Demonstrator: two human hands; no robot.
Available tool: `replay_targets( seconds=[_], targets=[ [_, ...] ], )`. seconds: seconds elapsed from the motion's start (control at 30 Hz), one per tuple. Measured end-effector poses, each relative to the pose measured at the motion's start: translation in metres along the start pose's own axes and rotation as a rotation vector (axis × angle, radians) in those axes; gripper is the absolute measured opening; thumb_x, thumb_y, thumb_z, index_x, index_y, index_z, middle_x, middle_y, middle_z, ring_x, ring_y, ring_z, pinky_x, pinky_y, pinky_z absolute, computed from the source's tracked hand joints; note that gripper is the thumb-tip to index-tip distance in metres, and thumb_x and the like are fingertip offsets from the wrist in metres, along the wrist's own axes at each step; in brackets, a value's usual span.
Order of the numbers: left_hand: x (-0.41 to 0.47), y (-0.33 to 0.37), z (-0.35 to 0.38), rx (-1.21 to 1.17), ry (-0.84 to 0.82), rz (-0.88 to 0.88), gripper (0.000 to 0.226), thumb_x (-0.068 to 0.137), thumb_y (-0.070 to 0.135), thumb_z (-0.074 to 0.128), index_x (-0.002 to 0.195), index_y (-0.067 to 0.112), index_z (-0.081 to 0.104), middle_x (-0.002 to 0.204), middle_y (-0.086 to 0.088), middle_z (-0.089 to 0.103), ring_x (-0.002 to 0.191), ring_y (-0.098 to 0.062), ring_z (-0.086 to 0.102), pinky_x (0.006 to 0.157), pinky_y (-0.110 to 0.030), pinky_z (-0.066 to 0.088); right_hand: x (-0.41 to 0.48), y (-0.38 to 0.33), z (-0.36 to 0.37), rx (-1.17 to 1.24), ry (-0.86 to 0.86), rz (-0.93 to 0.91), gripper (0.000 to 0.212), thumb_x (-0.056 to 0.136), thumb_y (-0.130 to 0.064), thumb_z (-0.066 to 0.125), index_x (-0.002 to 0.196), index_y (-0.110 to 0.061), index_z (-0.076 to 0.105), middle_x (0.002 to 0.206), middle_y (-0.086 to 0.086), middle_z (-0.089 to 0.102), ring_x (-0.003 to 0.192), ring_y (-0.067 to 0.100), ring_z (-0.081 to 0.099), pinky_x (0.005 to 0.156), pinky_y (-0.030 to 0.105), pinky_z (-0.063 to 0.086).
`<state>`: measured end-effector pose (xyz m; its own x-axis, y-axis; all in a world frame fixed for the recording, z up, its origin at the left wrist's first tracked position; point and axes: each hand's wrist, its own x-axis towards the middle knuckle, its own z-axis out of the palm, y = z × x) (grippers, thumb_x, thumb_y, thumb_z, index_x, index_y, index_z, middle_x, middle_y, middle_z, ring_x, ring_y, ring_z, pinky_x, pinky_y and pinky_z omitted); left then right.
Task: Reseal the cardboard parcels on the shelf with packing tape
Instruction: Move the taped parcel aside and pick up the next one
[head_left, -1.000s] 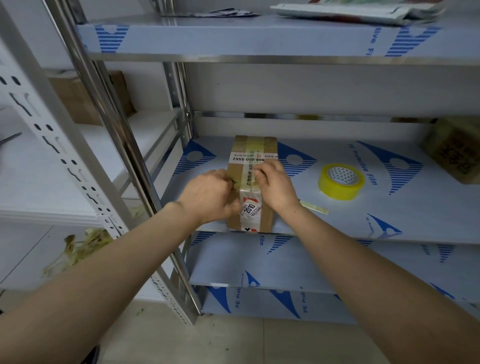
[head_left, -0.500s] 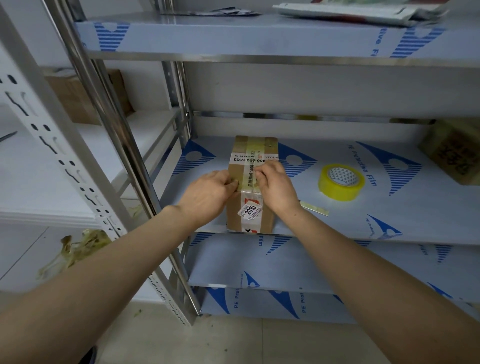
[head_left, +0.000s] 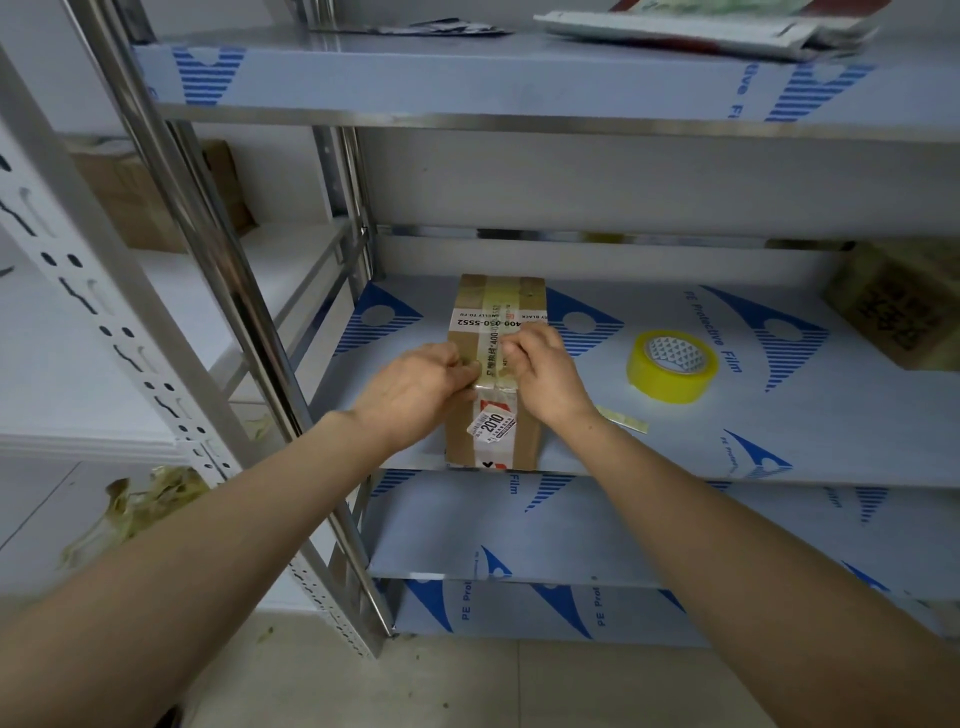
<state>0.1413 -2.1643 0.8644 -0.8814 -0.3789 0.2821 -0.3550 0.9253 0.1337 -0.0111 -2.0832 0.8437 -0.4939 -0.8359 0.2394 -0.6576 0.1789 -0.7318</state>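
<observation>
Head view: the cardboard parcel (head_left: 522, 441) sat at the near edge of the middle shelf (head_left: 779, 415), left of centre, its near face flush with the lip. A yellowish tape strip (head_left: 491, 353) ran along the top from far to near and folded down over the near face.

Your left hand (head_left: 415, 384) was at the parcel's near-left top edge and your right hand (head_left: 545, 374) at the near-right. Both had fingers curled, with the tips on the strip where it bends over the edge. I couldn't tell whether you were pinching the tape or only pressing it down, because the fingertips hid the contact.

The packing tape roll (head_left: 672, 366) lay flat on the shelf to the right, apart from the parcel. A loose tape scrap (head_left: 623, 418) lay near your right wrist. A second box (head_left: 904, 306) was far right, and I couldn't read its seal state.

Risks, as I judged them:
- The fold at the edge looked wrinkled, so a bubble left there could let the tape lift later.
- The parcel had no margin at the lip, so a pull toward you could tip it off.
- Your right forearm passed over the scrap, which could stick to skin and get dragged onto the seam.
- I couldn't see where the strip ended or whether it was cut.
</observation>
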Motion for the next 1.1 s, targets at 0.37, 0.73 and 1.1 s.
replay_targets(
  seconds=[0.37, 0.73, 1.1],
  targets=[
    [0.021, 0.026, 0.012, -0.027, 0.04, -0.091, 0.048, 0.089, 0.035, 0.058, 0.13, 0.011, 0.058, 0.121, -0.011, 0.055, 0.11, -0.033, 0.049, 0.091, -0.043, 0.046, -0.001, 0.092, -0.086, 0.25, 0.286, 0.503, 0.04, 0.091, 0.007, 0.044, 0.123, -0.009, 0.062, 0.131, 0.007, 0.057, 0.123, 0.024, 0.05, 0.095, 0.019, 0.034],
    [0.085, 0.109, 0.013, -0.111, 0.187, 0.004, 0.04, 0.08, 0.022, 0.052, 0.112, 0.005, 0.069, 0.109, -0.014, 0.063, 0.1, -0.034, 0.056, 0.081, -0.033, 0.044, 0.014, 0.176, -0.117, -0.479, -0.102, 0.383, 0.066, 0.092, 0.0, 0.05, 0.151, -0.005, 0.02, 0.156, 0.018, 0.02, 0.143, 0.032, 0.022, 0.115, 0.034, 0.02],
    [0.107, 0.138, 0.043, -0.594, 0.093, -0.485, 0.041, 0.088, 0.002, 0.054, 0.128, 0.008, 0.059, 0.123, -0.012, 0.061, 0.109, -0.028, 0.06, 0.098, -0.04, 0.048, 0.01, 0.191, -0.127, -0.387, -0.054, 0.232, 0.048, 0.09, -0.015, 0.063, 0.136, -0.009, 0.051, 0.138, 0.019, 0.048, 0.126, 0.034, 0.045, 0.098, 0.032, 0.037]
  ],
)
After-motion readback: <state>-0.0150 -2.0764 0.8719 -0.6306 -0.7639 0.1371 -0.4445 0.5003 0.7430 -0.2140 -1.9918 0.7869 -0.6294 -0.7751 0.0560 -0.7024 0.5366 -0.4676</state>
